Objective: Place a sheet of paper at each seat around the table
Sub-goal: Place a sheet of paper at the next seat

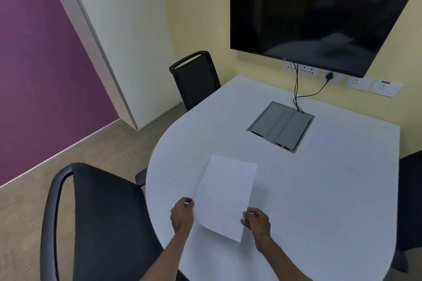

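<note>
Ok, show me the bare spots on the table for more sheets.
Bare: the table right of the paper, and the strip between the far chair and the cable box. Crowded: the near edge, where both hands grip the paper.

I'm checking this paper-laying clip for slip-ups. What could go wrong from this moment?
Both the left hand and the right hand pinch only the near edge of the white sheet of paper, so its far end may curl or land skewed. White paper on the white rounded table is hard to see, so seats such as the far black chair might get missed.
</note>
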A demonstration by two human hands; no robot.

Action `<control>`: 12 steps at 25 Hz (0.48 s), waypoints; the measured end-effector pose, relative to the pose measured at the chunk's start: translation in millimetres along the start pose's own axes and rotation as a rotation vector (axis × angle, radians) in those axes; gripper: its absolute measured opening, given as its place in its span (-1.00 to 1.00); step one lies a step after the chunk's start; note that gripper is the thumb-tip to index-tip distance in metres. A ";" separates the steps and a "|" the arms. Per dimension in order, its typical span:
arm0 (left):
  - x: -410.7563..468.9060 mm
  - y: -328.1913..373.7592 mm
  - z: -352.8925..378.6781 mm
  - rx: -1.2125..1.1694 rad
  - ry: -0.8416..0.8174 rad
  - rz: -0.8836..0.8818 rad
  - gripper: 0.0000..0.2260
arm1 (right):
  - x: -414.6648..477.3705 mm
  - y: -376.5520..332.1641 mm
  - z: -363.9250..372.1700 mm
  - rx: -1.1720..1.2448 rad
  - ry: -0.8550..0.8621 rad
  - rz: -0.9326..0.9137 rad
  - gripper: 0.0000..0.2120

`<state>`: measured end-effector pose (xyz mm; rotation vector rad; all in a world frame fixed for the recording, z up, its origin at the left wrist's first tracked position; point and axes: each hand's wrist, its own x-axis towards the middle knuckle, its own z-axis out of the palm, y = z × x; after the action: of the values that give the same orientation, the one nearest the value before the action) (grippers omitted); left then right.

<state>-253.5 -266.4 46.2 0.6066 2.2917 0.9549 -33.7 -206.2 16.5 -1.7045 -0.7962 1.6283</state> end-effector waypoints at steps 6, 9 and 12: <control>69.4 0.7 -13.1 0.078 -0.090 0.031 -0.82 | 3.1 10.5 57.4 0.107 0.103 0.087 -0.91; 91.5 -1.8 -14.6 0.097 -0.121 0.041 -0.83 | 7.1 16.9 72.7 0.160 0.128 0.111 -0.88; 112.3 1.7 -12.3 0.115 -0.142 0.055 -0.84 | 16.7 18.5 83.5 0.208 0.160 0.136 -0.96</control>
<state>-343.3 -204.3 17.2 0.7642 2.2234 0.7828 -116.4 -200.9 -10.5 -1.7428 -0.4263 1.5786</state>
